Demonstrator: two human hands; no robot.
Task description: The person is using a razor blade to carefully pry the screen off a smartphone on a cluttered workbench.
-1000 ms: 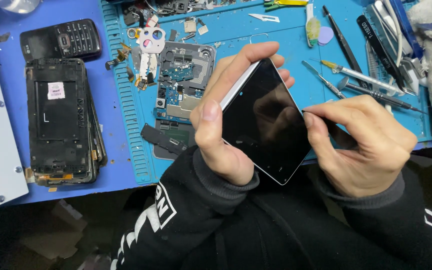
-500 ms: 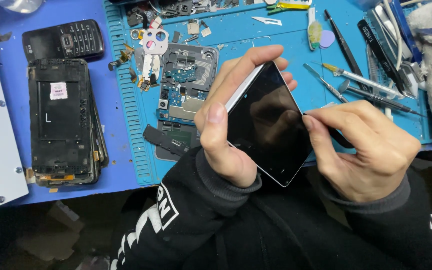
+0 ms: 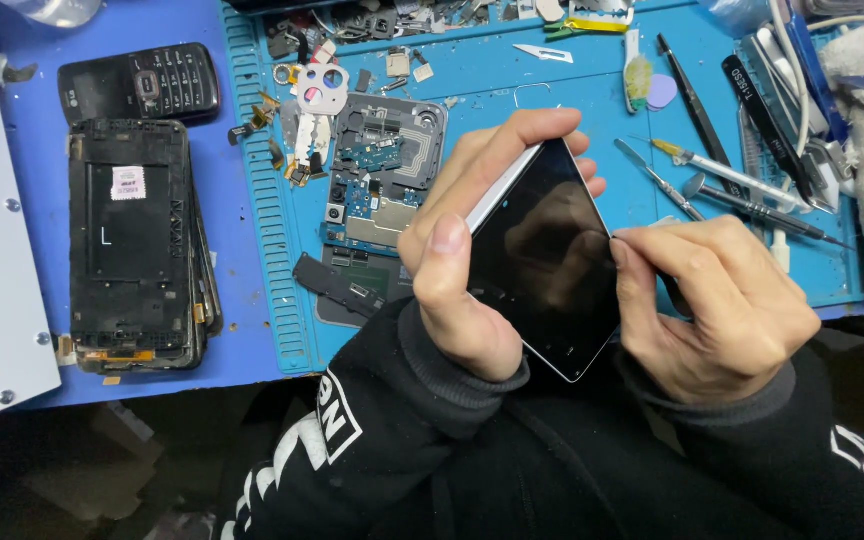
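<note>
A smartphone (image 3: 542,255) with a dark glass face is held tilted above the near edge of the blue surface (image 3: 242,330), clear of it. It is gripped by the left hand (image 3: 462,260), whose thumb is laid along the nearer long edge and whose fingers are curled over the far metal edge, so that the hand is closed firmly about the body. The right hand (image 3: 717,305) is closed in a pinch at the phone's right edge, thumb and forefinger pressed together against the rim of the glass; whether a thin pick is held between them cannot be told. Beyond the left hand, an opened phone chassis (image 3: 377,190) with exposed boards is seen on the teal mat (image 3: 472,90), and beyond the right hand lie tweezers (image 3: 697,90) and fine screwdrivers (image 3: 742,185). Risks are judged as follows: the glass may be cracked if the rim is levered too steeply, the phone may be dropped if the one-handed grip slips, and a fingertip may be cut by a sharp edge.
</note>
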